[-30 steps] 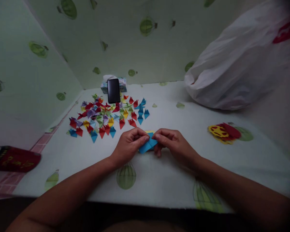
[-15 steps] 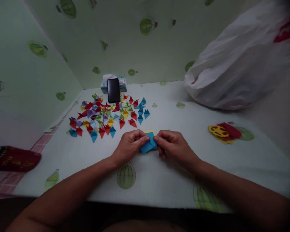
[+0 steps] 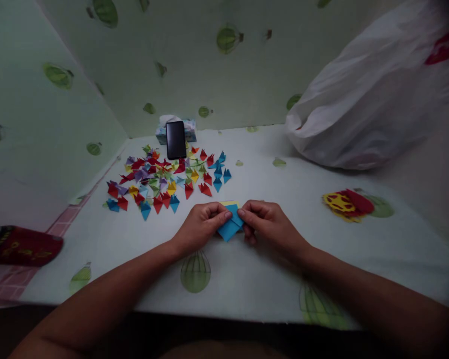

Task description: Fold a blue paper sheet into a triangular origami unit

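Since the earlier frame the small blue folded paper piece (image 3: 230, 228) dipped its corner toward the frame's bottom, long axis roughly left-right, mid-frame; I pinched it with left hand (image 3: 199, 228) and right hand (image 3: 269, 225).

Fingers of left hand (image 3: 199, 228), right hand (image 3: 271, 225) cover part of blue folded paper (image 3: 229, 230); yellow paper sheet (image 3: 230, 204) mostly hidden behind; white plastic bag (image 3: 377, 99) cut off upper right.

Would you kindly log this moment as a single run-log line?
left hand: pinches blue paper | right hand: pinches it too | beyond: folded paper pieces, phone
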The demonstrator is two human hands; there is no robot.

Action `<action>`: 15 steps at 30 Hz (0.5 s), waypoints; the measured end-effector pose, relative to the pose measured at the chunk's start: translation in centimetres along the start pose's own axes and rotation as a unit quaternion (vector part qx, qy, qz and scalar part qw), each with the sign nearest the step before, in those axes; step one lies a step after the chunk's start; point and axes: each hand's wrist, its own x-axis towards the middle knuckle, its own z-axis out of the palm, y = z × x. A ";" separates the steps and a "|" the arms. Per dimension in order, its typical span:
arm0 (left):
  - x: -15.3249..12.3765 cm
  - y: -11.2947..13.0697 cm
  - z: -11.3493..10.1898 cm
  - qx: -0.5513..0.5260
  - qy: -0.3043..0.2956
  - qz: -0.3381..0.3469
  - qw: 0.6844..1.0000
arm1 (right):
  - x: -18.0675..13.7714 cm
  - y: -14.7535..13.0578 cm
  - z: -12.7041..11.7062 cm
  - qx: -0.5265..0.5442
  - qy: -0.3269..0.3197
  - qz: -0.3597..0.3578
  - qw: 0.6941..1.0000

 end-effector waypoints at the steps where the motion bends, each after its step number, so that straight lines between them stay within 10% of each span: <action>1: 0.0 0.0 0.0 -0.006 0.002 -0.004 1.000 | 0.0 -0.1 0.0 0.011 -0.005 0.003 1.000; 15: 0.1 0.0 -0.1 -0.040 -0.019 -0.018 0.999 | -0.1 -0.2 0.1 -0.024 0.010 -0.022 0.999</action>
